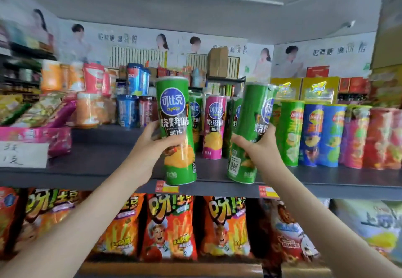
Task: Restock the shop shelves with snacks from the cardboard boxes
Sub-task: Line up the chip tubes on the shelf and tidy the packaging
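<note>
Fingers of the left hand (155, 139) curl round a glossy green crisp tube (174, 112) at frame centre; the right hand (261, 146) grips a second, tilted tube (251, 114) beside it, both at the front edge of the dark shelf (97, 164).

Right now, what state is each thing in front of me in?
left hand, grips the left green can
right hand, grips the right green can
left green can, held, near upright, base at the shelf's front edge
right green can, held, tilted, top leaning right
pink can, standing upright on the shelf
chip bags, standing in a row below
</note>
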Demonstrator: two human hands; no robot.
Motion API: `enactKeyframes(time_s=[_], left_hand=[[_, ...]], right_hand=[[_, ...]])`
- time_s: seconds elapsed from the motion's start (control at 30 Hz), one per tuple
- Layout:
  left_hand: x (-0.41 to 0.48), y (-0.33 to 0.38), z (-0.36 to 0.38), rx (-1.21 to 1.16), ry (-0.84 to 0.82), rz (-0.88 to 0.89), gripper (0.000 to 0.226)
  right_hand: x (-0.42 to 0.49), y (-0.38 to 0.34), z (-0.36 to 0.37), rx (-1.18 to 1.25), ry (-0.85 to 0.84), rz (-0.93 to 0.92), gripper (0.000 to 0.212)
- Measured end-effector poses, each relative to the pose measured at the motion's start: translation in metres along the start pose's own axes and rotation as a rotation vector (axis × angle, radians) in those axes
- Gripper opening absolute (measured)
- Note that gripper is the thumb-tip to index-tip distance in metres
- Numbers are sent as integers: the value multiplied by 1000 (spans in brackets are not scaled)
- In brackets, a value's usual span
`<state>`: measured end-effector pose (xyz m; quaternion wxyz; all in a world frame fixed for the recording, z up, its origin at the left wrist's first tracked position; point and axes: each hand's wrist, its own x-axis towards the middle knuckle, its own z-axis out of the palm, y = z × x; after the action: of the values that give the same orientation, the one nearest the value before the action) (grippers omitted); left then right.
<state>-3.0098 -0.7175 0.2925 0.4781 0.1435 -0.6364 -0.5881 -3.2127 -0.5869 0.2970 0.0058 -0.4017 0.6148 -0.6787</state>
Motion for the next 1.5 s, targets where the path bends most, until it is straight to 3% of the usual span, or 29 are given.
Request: enactKeyframes(time_s=[0.3, 0.37, 0.43, 0.5, 0.67, 0.87, 1.13, 1.5], left_hand=[[35, -18, 7, 220, 118, -19, 57], [37, -16, 4, 272, 89, -30, 62], [39, -12, 2, 310, 47, -46, 71], [40, -9, 0, 343, 1, -67, 81], [48, -15, -2, 388, -56, -75, 64], [78, -12, -34, 375, 7, 6, 60], [127, -18, -98, 356, 94, -33, 59], [171, -58, -100, 449, -40, -99, 67]], right_hand=[[37, 28, 30, -118, -172, -9, 116], [41, 32, 31, -45, -231, 30, 104], [43, 34, 26, 41, -327, 77, 75], [44, 36, 19, 30, -416, 79, 59], [41, 32, 4, -79, -526, 31, 65], [49, 37, 42, -146, -389, 6, 76], [71, 45, 140, -291, -274, 43, 59], [94, 66, 183, -405, -110, 62, 65]])
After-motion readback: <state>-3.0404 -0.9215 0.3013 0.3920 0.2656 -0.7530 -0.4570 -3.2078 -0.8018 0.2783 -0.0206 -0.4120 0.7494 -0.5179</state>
